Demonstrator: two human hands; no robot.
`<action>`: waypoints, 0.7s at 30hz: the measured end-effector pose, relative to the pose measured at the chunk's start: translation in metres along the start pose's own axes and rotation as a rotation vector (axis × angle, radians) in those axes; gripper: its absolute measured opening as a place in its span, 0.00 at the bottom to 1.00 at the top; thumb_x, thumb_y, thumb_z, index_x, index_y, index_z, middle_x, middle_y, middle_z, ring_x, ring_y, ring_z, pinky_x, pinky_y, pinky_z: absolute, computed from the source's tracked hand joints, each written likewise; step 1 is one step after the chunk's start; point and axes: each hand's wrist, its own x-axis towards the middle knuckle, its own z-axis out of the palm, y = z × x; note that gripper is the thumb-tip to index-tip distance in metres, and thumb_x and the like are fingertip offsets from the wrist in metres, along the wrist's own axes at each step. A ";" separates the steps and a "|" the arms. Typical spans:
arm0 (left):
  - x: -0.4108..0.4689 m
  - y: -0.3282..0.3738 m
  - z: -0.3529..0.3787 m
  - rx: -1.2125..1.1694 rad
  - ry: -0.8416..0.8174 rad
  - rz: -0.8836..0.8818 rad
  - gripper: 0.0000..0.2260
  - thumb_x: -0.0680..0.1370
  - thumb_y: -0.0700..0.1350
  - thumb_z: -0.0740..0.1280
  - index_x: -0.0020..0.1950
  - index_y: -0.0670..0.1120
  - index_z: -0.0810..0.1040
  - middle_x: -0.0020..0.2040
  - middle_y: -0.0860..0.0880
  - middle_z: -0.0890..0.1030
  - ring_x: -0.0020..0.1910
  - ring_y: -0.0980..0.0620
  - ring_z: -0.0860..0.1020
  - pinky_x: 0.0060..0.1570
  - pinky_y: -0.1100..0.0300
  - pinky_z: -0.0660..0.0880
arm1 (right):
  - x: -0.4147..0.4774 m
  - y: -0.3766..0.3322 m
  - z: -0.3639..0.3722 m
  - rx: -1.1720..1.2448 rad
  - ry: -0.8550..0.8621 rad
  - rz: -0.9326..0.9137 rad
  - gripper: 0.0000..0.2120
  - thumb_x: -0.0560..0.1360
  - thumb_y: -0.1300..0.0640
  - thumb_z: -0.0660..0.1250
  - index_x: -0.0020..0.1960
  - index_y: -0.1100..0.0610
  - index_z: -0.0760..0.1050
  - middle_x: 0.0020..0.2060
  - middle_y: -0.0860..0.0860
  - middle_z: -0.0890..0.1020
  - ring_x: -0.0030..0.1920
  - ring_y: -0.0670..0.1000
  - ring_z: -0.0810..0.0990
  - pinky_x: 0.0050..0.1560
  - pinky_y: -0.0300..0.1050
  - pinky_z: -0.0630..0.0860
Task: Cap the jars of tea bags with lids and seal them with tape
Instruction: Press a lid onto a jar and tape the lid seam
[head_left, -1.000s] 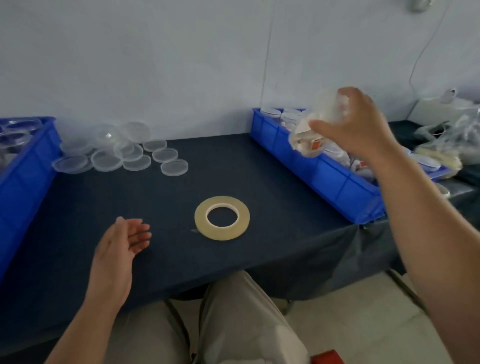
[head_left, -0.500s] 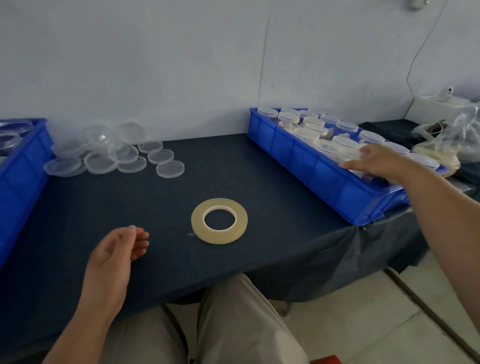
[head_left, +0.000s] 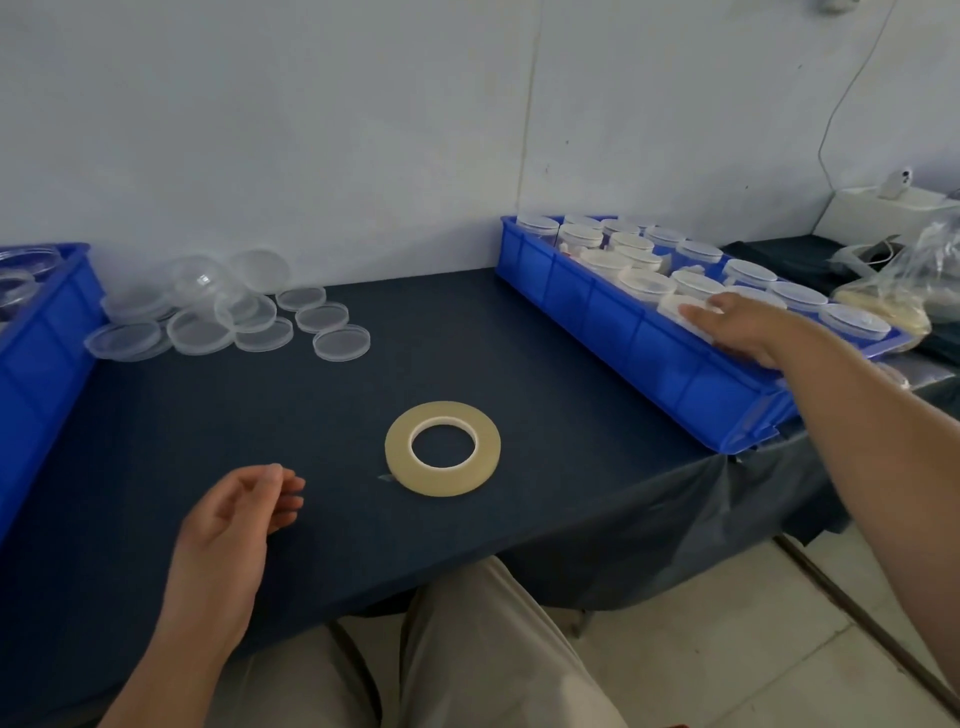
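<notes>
The right hand (head_left: 737, 327) lies flat, grip apart, on the jars (head_left: 797, 295) in the blue bin (head_left: 597, 312). The left hand (head_left: 228, 525) hovers empty, fingers loosely curled, near the tape (head_left: 441, 480). Probably between jars: next, fetch an uncapped jar and one of the lids (head_left: 340, 343).

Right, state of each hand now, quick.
Left hand: open, fingers loosely curled, holding nothing.
Right hand: open, straight fingers on a jar in the blue bin.
</notes>
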 end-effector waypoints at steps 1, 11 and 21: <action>0.000 0.001 0.001 0.010 0.000 -0.002 0.10 0.86 0.51 0.63 0.54 0.51 0.84 0.51 0.53 0.86 0.52 0.51 0.84 0.56 0.50 0.79 | 0.003 -0.008 0.005 -0.001 0.037 0.005 0.42 0.82 0.28 0.55 0.85 0.54 0.58 0.84 0.58 0.62 0.79 0.65 0.66 0.76 0.62 0.63; 0.007 -0.002 -0.002 0.032 -0.001 -0.037 0.11 0.86 0.50 0.64 0.52 0.50 0.85 0.50 0.52 0.87 0.48 0.54 0.85 0.55 0.50 0.79 | 0.041 -0.059 0.017 0.152 0.031 0.126 0.45 0.80 0.25 0.55 0.79 0.61 0.66 0.62 0.61 0.78 0.52 0.61 0.77 0.66 0.59 0.72; 0.005 0.000 -0.002 -0.010 -0.016 -0.037 0.11 0.86 0.52 0.64 0.50 0.54 0.85 0.50 0.51 0.87 0.49 0.52 0.85 0.54 0.52 0.79 | -0.057 -0.105 0.003 0.123 0.395 -0.391 0.22 0.83 0.38 0.64 0.70 0.50 0.74 0.53 0.50 0.83 0.53 0.57 0.81 0.52 0.51 0.77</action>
